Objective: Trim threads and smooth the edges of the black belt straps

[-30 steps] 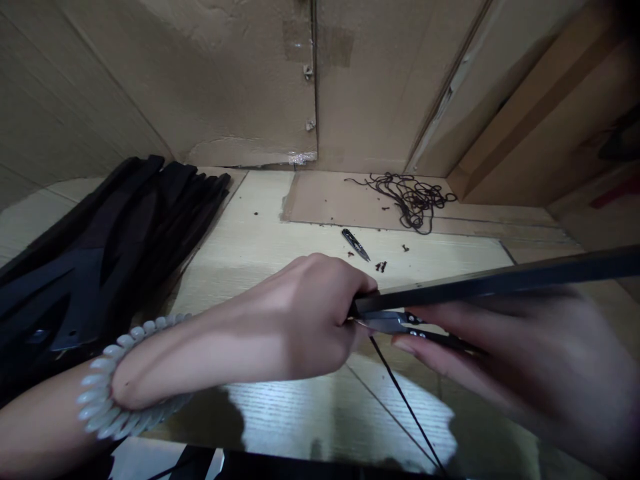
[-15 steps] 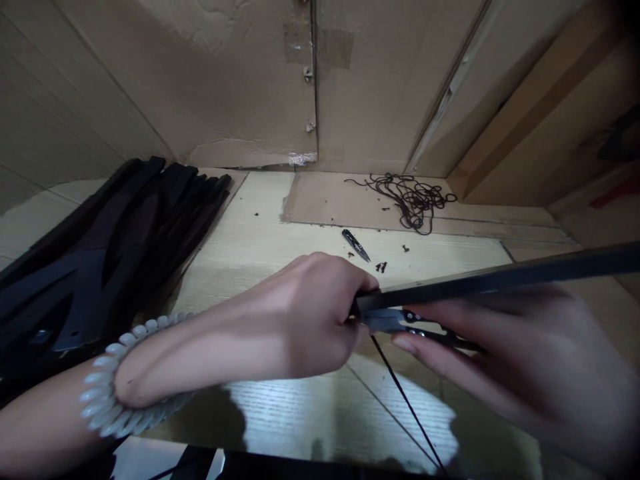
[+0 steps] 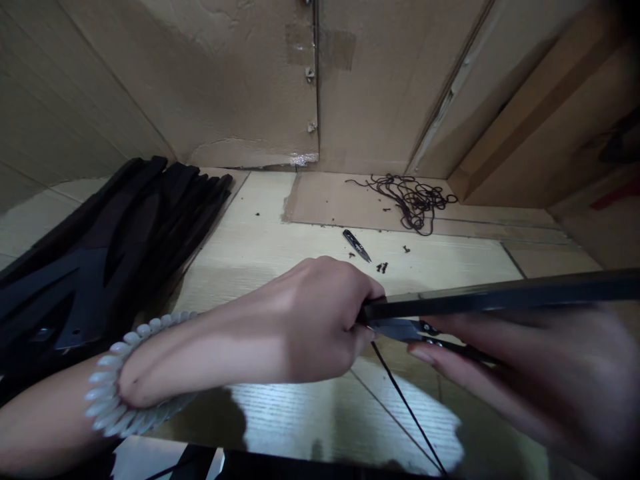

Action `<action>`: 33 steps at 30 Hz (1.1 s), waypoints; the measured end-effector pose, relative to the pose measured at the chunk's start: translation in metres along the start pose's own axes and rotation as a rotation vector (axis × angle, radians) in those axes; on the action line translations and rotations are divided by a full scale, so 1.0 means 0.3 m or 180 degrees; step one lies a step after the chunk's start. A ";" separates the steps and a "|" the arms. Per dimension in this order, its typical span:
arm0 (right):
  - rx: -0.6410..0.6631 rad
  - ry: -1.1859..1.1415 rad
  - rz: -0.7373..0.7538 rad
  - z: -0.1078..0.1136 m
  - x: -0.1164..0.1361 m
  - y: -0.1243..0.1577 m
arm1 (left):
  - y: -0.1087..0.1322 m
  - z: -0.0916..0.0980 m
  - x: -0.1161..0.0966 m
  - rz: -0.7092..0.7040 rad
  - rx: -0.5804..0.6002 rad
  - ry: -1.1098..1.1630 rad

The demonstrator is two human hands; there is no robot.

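My left hand (image 3: 320, 320), a clear coiled band on its wrist, is closed around the end of a long dark bar (image 3: 510, 293). My right hand (image 3: 540, 373) holds small dark snips (image 3: 430, 333) between thumb and fingers, just under the bar. The snips' blades point left and lie beside my left fingertips; their tips are partly hidden. From below my left fingers a thin black cord (image 3: 405, 400) runs down to the table's front edge.
Dark flat parts are stacked (image 3: 125, 233) at the left. A second pair of snips (image 3: 357, 245), cord scraps (image 3: 382, 267) and a tangle of dark cord (image 3: 415, 200) lie on the table (image 3: 265, 247). Cardboard walls (image 3: 240, 87) stand behind.
The bar's right part has dropped lower. My right hand and the snips have shifted slightly right and down, and my left hand has moved slightly right, still gripping the bar.
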State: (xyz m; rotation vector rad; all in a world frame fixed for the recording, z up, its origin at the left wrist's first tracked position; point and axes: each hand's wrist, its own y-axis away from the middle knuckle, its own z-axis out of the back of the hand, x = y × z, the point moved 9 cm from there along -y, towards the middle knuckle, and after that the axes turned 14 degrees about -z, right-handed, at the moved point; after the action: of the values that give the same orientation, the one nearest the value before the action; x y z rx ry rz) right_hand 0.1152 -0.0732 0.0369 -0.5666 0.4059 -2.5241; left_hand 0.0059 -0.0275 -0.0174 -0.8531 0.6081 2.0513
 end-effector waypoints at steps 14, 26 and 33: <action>-0.0013 -0.0146 -0.0116 -0.012 -0.010 -0.015 | 0.003 -0.002 -0.008 0.0045 0.0038 0.0106; -0.0043 -0.0064 -0.0040 -0.006 0.007 -0.027 | 0.000 0.001 -0.007 0.0147 0.0067 0.0074; -0.0190 0.0128 0.0066 -0.001 0.006 -0.009 | 0.007 0.007 -0.001 0.0015 -0.0048 -0.0143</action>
State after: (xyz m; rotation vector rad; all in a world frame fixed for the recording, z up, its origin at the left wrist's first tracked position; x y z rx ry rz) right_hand 0.1126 -0.0717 0.0382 -0.5321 0.5010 -2.5140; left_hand 0.0037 -0.0274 -0.0155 -0.8127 0.5713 2.0761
